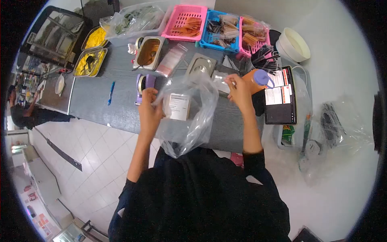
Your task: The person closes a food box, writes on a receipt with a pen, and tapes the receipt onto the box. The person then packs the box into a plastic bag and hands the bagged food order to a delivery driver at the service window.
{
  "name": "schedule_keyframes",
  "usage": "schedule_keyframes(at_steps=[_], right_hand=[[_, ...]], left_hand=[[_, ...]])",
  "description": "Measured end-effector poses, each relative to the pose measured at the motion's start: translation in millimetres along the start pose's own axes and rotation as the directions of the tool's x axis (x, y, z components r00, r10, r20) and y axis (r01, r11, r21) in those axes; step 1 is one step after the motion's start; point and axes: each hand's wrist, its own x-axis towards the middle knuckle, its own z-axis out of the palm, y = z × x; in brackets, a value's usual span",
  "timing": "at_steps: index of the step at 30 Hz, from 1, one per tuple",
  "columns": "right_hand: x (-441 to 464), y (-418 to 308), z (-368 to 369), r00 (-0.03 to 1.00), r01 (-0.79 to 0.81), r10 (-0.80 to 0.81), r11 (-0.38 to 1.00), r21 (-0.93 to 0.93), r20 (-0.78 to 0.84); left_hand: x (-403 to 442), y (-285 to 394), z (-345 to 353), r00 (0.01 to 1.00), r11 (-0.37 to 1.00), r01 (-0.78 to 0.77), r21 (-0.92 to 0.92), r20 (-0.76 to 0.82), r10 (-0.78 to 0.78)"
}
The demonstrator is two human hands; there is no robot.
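Observation:
A large clear plastic bag point(201, 105) stands open over the front of the grey table, with a box bearing a white printed label point(179, 107) inside or behind its film. My left hand point(150, 113) pinches the bag's left edge beside the box. Right of the bag, my right hand point(240, 93) is raised with its fingers pressed together on a small clear packet point(221, 82). A purple tape dispenser point(145, 85) is just behind my left hand.
Behind are a metal tray of brown sauce point(149, 52), a pink basket point(171, 21) and a blue basket point(206, 34). An orange bottle point(253, 80) and a tablet point(281, 109) are at right. A blue pen point(111, 93) lies left. Another person point(36, 116) stands far left.

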Motion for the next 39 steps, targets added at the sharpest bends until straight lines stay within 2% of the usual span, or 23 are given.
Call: schedule_keyframes(at_steps=[1, 2, 3, 6, 9, 12, 15, 16, 18, 21, 24, 27, 30, 33, 36, 37, 38, 39], right_hand=[[15, 25, 13, 0.998, 0.051, -0.057, 0.957, -0.285, -0.015], [31, 50, 25, 0.993, 0.079, -0.114, 0.833, -0.548, -0.03], [40, 57, 31, 0.998, 0.05, -0.056, 0.699, -0.714, 0.015], [51, 55, 29, 0.995, 0.084, -0.017, 0.664, -0.743, 0.097], [57, 58, 26, 0.991, 0.125, -0.129, 0.725, -0.677, 0.045], [51, 30, 21, 0.978, 0.121, -0.2, 0.763, -0.635, -0.054], [57, 26, 8, 0.988, 0.157, -0.132, 0.83, -0.536, 0.086], [59, 32, 6, 0.977, 0.207, -0.202, 0.813, -0.544, 0.07], [62, 45, 4, 0.939, 0.305, -0.342, 0.769, -0.562, 0.041], [59, 21, -3, 0.967, 0.237, -0.242, 0.742, -0.627, 0.079], [58, 12, -7, 0.994, 0.109, -0.093, 0.781, -0.615, 0.059], [56, 11, -15, 0.969, 0.238, -0.233, 0.762, -0.603, 0.088], [56, 2, -18, 0.978, 0.21, -0.138, 0.674, -0.709, 0.158], [63, 38, -20, 0.88, 0.426, -0.457, 0.634, -0.645, 0.133], [57, 10, -27, 0.963, 0.251, -0.259, 0.765, -0.593, 0.075], [55, 1, -31, 0.97, 0.233, -0.225, 0.76, -0.607, 0.09], [53, -8, -34, 0.976, 0.214, -0.191, 0.754, -0.621, 0.105], [51, -13, -37, 0.981, 0.195, -0.155, 0.747, -0.635, 0.118]], left_hand=[[-2, -1, -4, 0.995, 0.996, 0.068, -0.063, 0.081, -0.063], [-3, -2, -10, 0.98, 0.984, 0.136, -0.119, 0.165, -0.115], [-3, -3, -15, 0.956, 0.965, 0.203, -0.168, 0.249, -0.158], [-9, -8, -22, 0.901, 0.864, 0.372, -0.34, 0.358, -0.247], [-9, -18, -25, 0.851, 0.769, 0.47, -0.434, 0.453, -0.265], [-6, -6, -21, 0.789, 0.6, 0.603, -0.526, 0.506, -0.348], [-5, -8, 1, 0.812, 0.501, 0.584, -0.638, 0.463, -0.355], [-4, -20, 10, 0.758, 0.421, 0.652, -0.631, 0.552, -0.346], [-10, -11, 30, 0.692, 0.359, 0.721, -0.592, 0.619, -0.371], [-26, -9, 68, 0.614, 0.237, 0.79, -0.566, 0.718, -0.33], [-41, -17, 101, 0.534, 0.153, 0.845, -0.513, 0.794, -0.289], [-47, -25, 120, 0.51, 0.125, 0.859, -0.496, 0.808, -0.296], [-49, -24, 124, 0.524, 0.221, 0.852, -0.475, 0.77, -0.364], [-49, -27, 123, 0.537, 0.303, 0.842, -0.447, 0.756, -0.376], [-49, -32, 120, 0.564, 0.388, 0.814, -0.432, 0.747, -0.352], [-46, -27, 114, 0.609, 0.634, 0.711, -0.304, 0.717, -0.34], [-39, -15, 104, 0.65, 0.823, 0.55, -0.144, 0.692, -0.314], [-33, -10, 99, 0.684, 0.938, 0.344, 0.035, 0.676, -0.276]])
